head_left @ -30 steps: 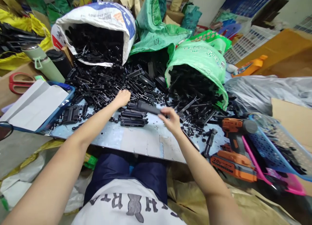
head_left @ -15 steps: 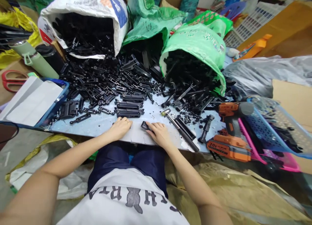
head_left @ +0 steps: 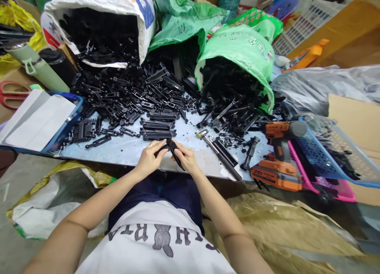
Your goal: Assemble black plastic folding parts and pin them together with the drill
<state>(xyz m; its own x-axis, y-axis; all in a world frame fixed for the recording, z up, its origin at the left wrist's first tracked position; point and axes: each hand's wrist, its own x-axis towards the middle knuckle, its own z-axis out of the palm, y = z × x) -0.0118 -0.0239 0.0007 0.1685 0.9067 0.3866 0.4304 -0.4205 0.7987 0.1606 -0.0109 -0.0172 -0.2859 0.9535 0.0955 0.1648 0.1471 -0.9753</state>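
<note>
Close together at the table's front edge, both hands work on black parts. My left hand is closed, thumb and fingers pinching a small curved black piece. My right hand grips a long black plastic arm, which slants down toward my body. The upper ends of the two pieces meet between the fingertips; whether they are joined I cannot tell. Just beyond my hands lie stacked black arms in neat rows. A hammer rests to the right, beside a black channel-like strip.
Loose black parts are heaped at the back left, below a white sack. Green sacks spill more parts at the back right. An orange cordless drill and a blue basket stand right; a paper-topped tray sits left.
Both hands have come up off the tabletop and closer together. The right hand's black piece has been raised and turned, and a black curved piece now shows in the left hand.
</note>
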